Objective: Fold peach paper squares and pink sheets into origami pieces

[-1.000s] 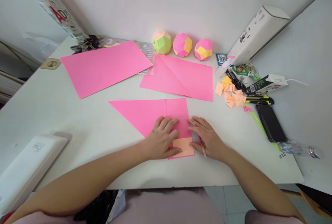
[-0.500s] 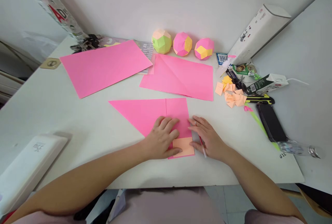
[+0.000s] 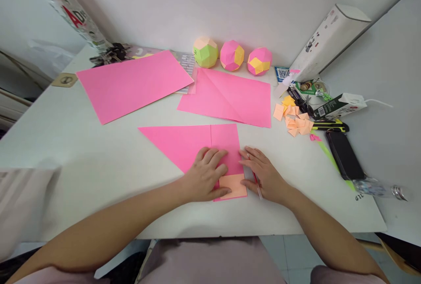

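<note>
My left hand [image 3: 207,176] lies over a folded pink sheet of paper [image 3: 184,139], fingers flat and slightly bent, pressing down. Its thumb rests on a small peach paper rectangle [image 3: 232,185] at the sheet's near corner. At the sheet's right edge, my right hand [image 3: 261,172] touches the paper with its fingertips. A slim pen [image 3: 255,179], clear with a red core, is held within that hand, pointing away from me.
Two pink sheets [image 3: 134,86] [image 3: 243,100] lie farther back, with paper balls [image 3: 205,52] by the wall. Small folded peach pieces [image 3: 296,124], a cutter [image 3: 332,126], a black phone [image 3: 344,154] and a clear bottle [image 3: 378,188] lie right. A blurred whitish object [image 3: 24,205] is at the left edge.
At the left, the white box-like object marked with writing no longer shows in its place; a blurred whitish shape appears farther left. Both hands and the papers have hardly moved.
</note>
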Demonstrator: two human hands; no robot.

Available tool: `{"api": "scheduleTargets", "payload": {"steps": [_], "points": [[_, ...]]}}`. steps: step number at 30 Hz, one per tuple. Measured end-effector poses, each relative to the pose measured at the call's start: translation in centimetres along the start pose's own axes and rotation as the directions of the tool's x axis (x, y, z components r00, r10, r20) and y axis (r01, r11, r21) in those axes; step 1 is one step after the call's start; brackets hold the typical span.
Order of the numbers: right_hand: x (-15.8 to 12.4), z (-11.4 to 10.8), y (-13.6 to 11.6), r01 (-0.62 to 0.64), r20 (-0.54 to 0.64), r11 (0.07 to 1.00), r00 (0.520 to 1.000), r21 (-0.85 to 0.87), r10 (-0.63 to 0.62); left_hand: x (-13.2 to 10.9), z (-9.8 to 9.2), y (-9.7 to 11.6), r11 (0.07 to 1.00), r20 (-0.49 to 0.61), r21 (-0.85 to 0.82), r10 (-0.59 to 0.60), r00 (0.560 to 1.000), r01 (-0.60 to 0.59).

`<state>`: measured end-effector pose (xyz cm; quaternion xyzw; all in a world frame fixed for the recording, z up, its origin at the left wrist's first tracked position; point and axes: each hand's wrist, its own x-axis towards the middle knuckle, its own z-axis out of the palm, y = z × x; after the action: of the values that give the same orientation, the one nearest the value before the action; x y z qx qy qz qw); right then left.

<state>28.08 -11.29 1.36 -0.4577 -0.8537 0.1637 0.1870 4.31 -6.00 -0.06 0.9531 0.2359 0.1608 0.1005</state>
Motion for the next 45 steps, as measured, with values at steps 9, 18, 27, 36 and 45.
{"api": "scheduleTargets", "payload": {"steps": [9,18,27,36,45], "points": [[-0.06,0.08,0.05,-0.003,0.008,1.000,1.000,-0.002,0.003,-0.02,0.09,0.01,1.000,-0.005,-0.006,-0.005,1.000,0.005],[0.01,0.07,0.06,-0.009,-0.001,1.000,1.000,0.009,0.009,0.07,0.01,0.01,1.000,-0.001,-0.014,-0.012,1.000,0.012],[0.01,0.02,-0.03,0.002,-0.003,1.000,1.000,-0.001,-0.002,0.02,0.07,0.01,1.000,-0.001,-0.014,-0.014,1.000,0.014],[0.00,0.05,0.00,-0.013,0.009,1.000,1.000,0.018,0.013,0.01,0.07,0.02,1.000,0.004,-0.015,-0.015,1.000,0.015],[0.02,-0.02,-0.06,-0.010,0.003,1.000,1.000,0.014,0.010,0.08,0.00,-0.02,1.000,-0.001,-0.026,-0.009,1.000,0.009]]}}
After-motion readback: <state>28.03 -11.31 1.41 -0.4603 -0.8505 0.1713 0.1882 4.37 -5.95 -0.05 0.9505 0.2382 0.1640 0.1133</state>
